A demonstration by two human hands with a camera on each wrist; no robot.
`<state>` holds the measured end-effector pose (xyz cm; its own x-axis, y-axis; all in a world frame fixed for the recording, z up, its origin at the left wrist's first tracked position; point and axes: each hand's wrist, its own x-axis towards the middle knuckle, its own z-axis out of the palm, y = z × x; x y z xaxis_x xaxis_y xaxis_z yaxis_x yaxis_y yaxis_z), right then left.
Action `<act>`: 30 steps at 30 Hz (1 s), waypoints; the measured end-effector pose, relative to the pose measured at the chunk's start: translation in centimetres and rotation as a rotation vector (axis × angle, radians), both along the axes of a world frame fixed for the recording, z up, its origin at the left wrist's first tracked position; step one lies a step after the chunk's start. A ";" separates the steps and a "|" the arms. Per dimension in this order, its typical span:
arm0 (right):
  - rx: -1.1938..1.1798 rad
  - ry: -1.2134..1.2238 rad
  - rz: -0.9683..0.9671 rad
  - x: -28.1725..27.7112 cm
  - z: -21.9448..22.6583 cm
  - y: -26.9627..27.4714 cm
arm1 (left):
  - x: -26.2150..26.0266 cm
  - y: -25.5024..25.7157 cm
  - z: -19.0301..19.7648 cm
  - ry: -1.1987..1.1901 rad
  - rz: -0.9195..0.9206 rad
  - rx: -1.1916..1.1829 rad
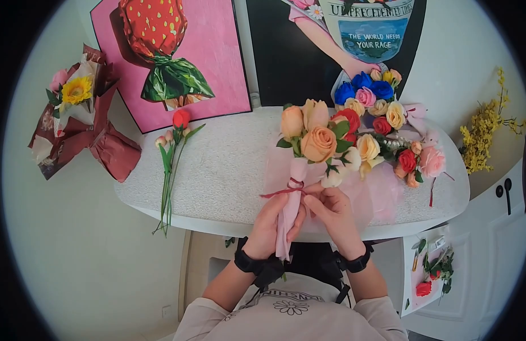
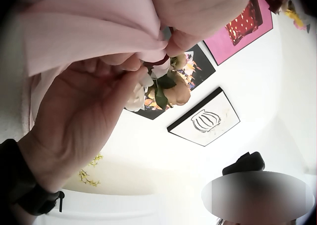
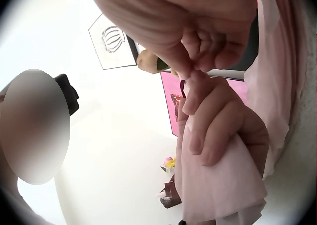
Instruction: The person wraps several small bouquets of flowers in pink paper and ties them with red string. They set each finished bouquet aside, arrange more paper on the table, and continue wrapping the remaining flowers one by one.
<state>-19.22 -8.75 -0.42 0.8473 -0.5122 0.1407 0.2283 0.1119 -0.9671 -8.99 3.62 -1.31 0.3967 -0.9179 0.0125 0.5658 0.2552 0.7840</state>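
Head view: left hand curled round the pink wrapper of a bouquet, fingers closed on its lower part. Right hand just beside it, on the right of the handle, thumb and finger pinching a dark red cord at the wrapper's neck; the right wrist view shows thumb and fingertip meeting there. Cord goes around the neck, one loose end out to the left, above the left hand.

Bouquet sits between the hands, in front of the torso. Long axis runs away from the person, leaning slightly right at the far end; peach roses point away, beyond the hands, wrapper tail points back toward the shirt.

Pale pink sheet on the table, to the right of the right hand. Beyond that hand, blue blooms among cream and red ones. Well left of the left hand, a red flower on long green stems; farther left, a maroon-wrapped bunch.
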 end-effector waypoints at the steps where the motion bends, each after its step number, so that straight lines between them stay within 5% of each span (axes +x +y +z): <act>1: -0.015 0.006 -0.019 -0.1 0.0 0.0 | 0.0 -0.1 0.1 -0.015 0.021 0.004; 9: -0.065 -0.165 0.016 -1.4 1.3 0.2 | -0.8 -1.2 0.3 -0.117 0.364 -0.045; 12: 0.068 -0.253 0.060 -1.6 1.7 0.3 | -0.1 -0.7 -0.3 -0.286 0.379 0.004; 15: 0.319 -0.316 0.076 -1.7 1.8 -0.4 | -0.7 -0.4 2.3 -0.208 0.333 -0.008; 18: 0.483 -0.339 0.047 -1.7 1.9 -0.9 | 0.0 0.3 3.3 0.162 0.146 -0.024; 20: 0.492 -0.352 0.059 -1.7 1.6 -1.2 | 0.3 0.3 2.6 0.034 0.163 -0.002; 23: 0.416 -0.362 0.121 -2.2 1.3 -1.4 | 0.8 0.3 1.6 -0.181 0.211 0.066; 26: -0.066 -0.224 0.066 -2.8 2.0 -0.4 | 0.5 -0.5 1.3 -0.411 0.387 0.087; 30: -0.062 -0.240 0.130 -3.3 2.6 0.6 | 1.1 -0.9 1.3 -0.636 0.486 0.204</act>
